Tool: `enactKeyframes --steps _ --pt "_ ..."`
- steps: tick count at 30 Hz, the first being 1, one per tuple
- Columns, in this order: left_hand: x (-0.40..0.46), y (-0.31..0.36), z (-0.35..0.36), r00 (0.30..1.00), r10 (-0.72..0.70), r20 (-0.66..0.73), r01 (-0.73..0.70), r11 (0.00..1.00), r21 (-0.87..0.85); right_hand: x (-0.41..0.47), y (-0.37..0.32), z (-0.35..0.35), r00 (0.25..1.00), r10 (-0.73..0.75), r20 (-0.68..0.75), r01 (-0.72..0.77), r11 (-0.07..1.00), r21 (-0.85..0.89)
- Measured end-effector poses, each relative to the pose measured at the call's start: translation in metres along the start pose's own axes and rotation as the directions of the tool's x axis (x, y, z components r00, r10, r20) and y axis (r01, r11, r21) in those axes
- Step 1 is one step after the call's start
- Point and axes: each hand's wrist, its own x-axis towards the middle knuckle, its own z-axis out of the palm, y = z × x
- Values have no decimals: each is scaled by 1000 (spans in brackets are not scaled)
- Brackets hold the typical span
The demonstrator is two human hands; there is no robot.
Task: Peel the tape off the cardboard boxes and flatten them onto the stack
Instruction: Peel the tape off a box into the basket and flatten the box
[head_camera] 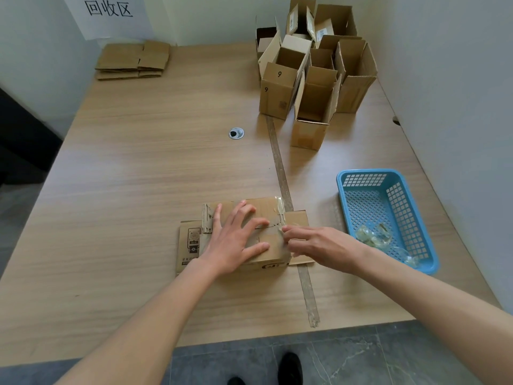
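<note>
A small cardboard box (266,211) lies on its side near the front of the wooden table (144,168), its flaps spread out. My left hand (236,240) presses flat on top of it with fingers spread. My right hand (308,243) pinches the end of clear tape (280,215) at the box's right edge. The stack of flattened boxes (133,61) lies at the far left corner. Several open boxes (311,70) stand at the far right.
A blue plastic basket (388,218) with crumpled tape (374,236) in it sits to the right of the box. A tape strip (280,168) runs along the table. A round cable grommet (236,133) is mid-table. Walls close in at left and right.
</note>
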Motion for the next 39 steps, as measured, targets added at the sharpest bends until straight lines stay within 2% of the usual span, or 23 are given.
enactKeyframes --steps 2,4,7,9,11,15,21,24,27,31,34,35,38,39 --pt "0 -3 -1 1000 11 13 -11 1000 0 -1 2 -5 999 -13 39 13 1000 7" --pt "1 -6 0 1000 24 20 -24 1000 0 -8 8 -11 997 70 44 -71 997 17" --pt "1 -7 4 998 58 7 -58 998 12 -13 20 -20 937 328 -117 -315 942 115" --pt "0 -7 7 998 66 -13 -65 998 27 -1 20 -21 883 414 -222 -376 906 194" --pt "0 -8 9 997 69 -24 -68 996 57 17 16 -15 840 467 -277 -394 875 281" --pt "0 -9 11 997 75 -31 -72 992 103 36 13 12 782 564 -265 -401 781 479" --pt "-1 -6 9 998 65 -20 -63 993 97 39 13 14 742 622 -249 -387 701 599" --pt "-2 -6 7 999 52 -8 -51 996 75 36 20 -16 733 651 -199 -420 662 620" --pt "-1 -5 5 999 46 12 -46 996 70 28 30 -50 632 718 -292 -433 640 635" --pt "-1 -5 4 999 44 15 -45 997 67 22 40 -64 609 727 -316 -503 662 555" --pt "-2 -5 4 999 39 13 -40 997 68 18 48 -63 476 795 -376 -586 606 538" --pt "-2 -5 4 999 40 12 -41 997 67 17 49 -60 488 793 -365 -609 609 508" --pt "-2 -4 4 999 36 9 -37 996 78 24 42 -44 663 696 -275 -600 714 360" --pt "-2 -3 4 999 33 11 -34 996 84 30 37 -37 697 670 -254 -583 737 344"
